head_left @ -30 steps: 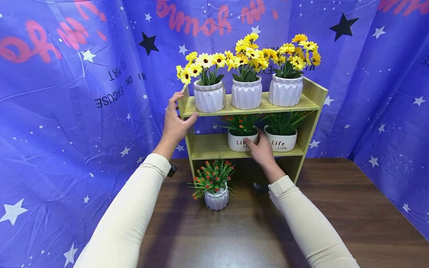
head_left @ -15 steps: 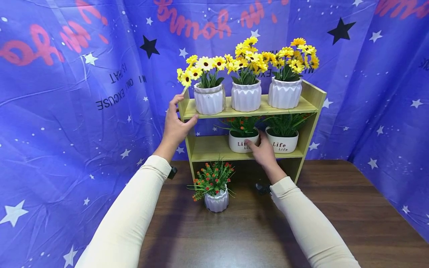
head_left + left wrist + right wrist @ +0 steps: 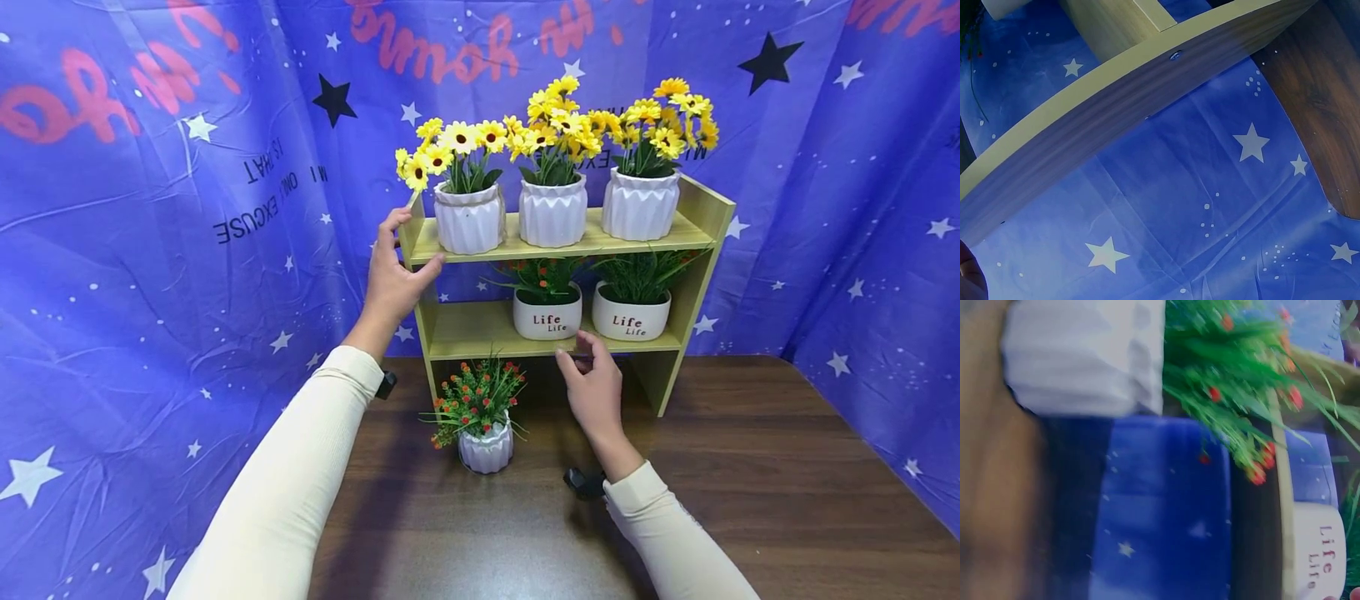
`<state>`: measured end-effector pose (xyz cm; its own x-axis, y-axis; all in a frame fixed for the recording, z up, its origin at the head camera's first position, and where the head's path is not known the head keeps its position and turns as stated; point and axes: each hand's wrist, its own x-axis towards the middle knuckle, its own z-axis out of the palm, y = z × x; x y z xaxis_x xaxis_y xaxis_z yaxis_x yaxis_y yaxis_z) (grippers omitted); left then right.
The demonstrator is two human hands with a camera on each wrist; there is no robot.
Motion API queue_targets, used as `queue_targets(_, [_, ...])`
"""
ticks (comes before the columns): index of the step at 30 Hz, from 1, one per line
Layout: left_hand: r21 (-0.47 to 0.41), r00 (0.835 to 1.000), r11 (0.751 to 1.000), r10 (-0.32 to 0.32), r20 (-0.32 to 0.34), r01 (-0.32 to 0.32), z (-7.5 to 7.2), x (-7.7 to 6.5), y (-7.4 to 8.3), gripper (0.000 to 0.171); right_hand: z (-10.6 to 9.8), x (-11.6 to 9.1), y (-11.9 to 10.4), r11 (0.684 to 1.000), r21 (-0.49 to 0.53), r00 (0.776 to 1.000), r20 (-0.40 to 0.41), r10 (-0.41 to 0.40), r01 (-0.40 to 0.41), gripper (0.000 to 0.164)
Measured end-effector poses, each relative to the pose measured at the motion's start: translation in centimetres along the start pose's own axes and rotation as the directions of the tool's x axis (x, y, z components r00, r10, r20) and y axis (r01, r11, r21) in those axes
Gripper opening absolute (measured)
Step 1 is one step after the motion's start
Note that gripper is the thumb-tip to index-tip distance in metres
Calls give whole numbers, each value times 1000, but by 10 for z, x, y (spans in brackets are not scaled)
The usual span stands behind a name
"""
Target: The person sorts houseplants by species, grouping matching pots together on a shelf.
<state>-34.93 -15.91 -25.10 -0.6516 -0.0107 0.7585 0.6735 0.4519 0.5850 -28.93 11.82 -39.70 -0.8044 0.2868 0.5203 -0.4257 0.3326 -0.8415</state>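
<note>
My left hand (image 3: 392, 279) grips the left side panel of the wooden shelf (image 3: 480, 327), thumb at the front edge and fingers along the outside. In the left wrist view, a fingertip (image 3: 971, 275) shows low beside the panel (image 3: 1110, 112). My right hand (image 3: 596, 387) holds nothing, fingers loosely bent, just below the front of the middle board. Above it are two white oval "Life" planters, the left one (image 3: 547, 317) with red-dotted grass and the right one (image 3: 632, 315) with green grass. A white fluted pot (image 3: 486, 450) of red flowers stands on the table, left of that hand.
Three white fluted pots of yellow daisies line the top board: left (image 3: 468, 221), middle (image 3: 552, 212) and right (image 3: 641, 207). The shelf stands on a brown wooden table (image 3: 750, 467). A blue star-printed curtain (image 3: 187, 292) hangs behind and at both sides.
My right hand has let go of the left "Life" planter and drawn back, down toward the front. The planter stays on the middle board. My left hand keeps its place on the shelf.
</note>
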Motion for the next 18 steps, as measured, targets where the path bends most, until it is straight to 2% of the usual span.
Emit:
queue_targets(4, [-10,1000,1000,-2,3,2,0,1,1,68,1,-22,9,1000,11,1000,27,4,-4,43])
queue_targets(9, [-4,1000,1000,20,-3,-20,0,2,1,66,6,-43,22,998,8,993,102,66,-67,46])
queue_targets(13, [4,999,999,32,-12,-32,0,1,0,66,14,-57,32,991,17,972,199,124,-130,51])
queue_targets(18, [-1,1000,1000,16,-12,-16,1,0,-1,67,28,-73,42,986,13,943,294,156,-168,55])
